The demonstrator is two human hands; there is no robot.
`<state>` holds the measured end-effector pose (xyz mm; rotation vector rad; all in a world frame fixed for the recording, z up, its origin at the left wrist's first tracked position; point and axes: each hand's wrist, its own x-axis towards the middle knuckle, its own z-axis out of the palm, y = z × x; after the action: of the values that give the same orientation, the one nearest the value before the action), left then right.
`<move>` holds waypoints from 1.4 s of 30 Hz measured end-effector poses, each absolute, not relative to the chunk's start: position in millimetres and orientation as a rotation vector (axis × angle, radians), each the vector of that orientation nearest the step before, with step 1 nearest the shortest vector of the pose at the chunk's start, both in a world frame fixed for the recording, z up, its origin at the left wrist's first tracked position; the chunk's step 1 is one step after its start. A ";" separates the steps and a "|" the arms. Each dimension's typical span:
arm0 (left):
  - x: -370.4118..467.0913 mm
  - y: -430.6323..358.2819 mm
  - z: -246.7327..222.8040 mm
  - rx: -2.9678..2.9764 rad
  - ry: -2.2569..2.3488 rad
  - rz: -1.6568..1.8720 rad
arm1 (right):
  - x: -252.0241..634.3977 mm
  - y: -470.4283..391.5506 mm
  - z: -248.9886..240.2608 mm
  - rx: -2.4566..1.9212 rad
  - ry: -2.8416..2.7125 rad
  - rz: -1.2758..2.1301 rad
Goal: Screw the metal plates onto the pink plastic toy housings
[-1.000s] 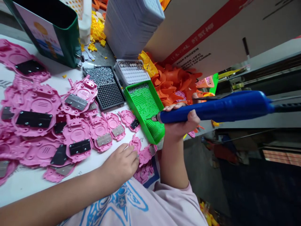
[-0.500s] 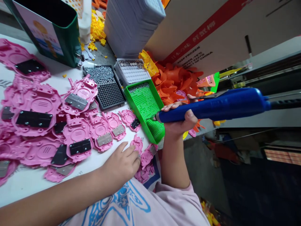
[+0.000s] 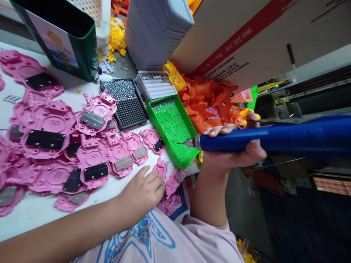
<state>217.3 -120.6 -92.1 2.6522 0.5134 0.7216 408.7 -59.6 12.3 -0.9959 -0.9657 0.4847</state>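
Pale pink cloth with a blue print, the person's shirt (image 3: 200, 244), lies nearest. Just beyond it the left grip (image 3: 145, 191) rests palm-down at the white-topped counter (image 3: 116, 186), fingers loosely bent beside a small pink casing (image 3: 161, 167); I cannot tell whether they pinch its edge. The right grip (image 3: 227, 157) is wrapped around a blue electric screwdriver (image 3: 274, 140), whose thin bit (image 3: 181, 143) reaches over the green perforated tray (image 3: 186, 160). Silvery screws (image 3: 164, 104) are heaped at that tray's far end; whether the bit touches one is too small to tell.

For a clean pickup, I judge it best to set the bit square to one screw head, press lightly so its neighbours stay seated, and check that the screw sits straight before lifting. The left grip could steady the casing flat.

Farther left spread larger pink casings (image 3: 93, 155) with black or grey plates (image 3: 96, 171); beyond are a black tray (image 3: 131, 116), orange plastic pieces (image 3: 197, 95) and a cardboard carton (image 3: 274, 36).
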 end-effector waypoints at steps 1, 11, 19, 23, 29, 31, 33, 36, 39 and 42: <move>217.4 -120.7 -92.2 2.651 0.519 0.726 | 405.6 -64.9 15.9 -0.986 -0.965 0.503; 218.2 -120.2 -90.0 2.656 0.528 0.746 | 379.5 -104.8 -1.6 -0.924 -1.051 0.765; 217.5 -121.1 -89.6 2.641 0.538 0.747 | 378.0 -101.0 -5.7 -1.046 -1.077 0.674; 218.2 -121.2 -89.3 2.643 0.537 0.742 | 379.8 -102.0 -9.6 -1.080 -1.053 0.660; 217.4 -121.1 -88.8 2.642 0.532 0.731 | 383.1 -103.3 -12.4 -1.049 -1.120 0.683; 217.3 -120.9 -88.3 2.642 0.525 0.727 | 384.1 -103.5 -13.2 -1.053 -1.132 0.673; 217.6 -120.8 -88.3 2.644 0.525 0.722 | 384.9 -103.5 -14.2 -1.062 -1.133 0.666; 218.5 -121.1 -89.2 2.648 0.529 0.724 | 384.2 -103.9 -15.6 -1.024 -1.151 0.688; 219.3 -122.1 -90.4 2.652 0.539 0.741 | 378.8 -106.2 -15.9 -1.000 -1.134 0.682; 219.7 -122.7 -90.7 2.647 0.541 0.764 | 370.7 -110.2 -15.0 -1.031 -1.153 0.654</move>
<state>219.7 -122.7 -90.7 2.6469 0.5411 0.7638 370.7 -110.2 -15.0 -1.0306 -1.1533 0.6540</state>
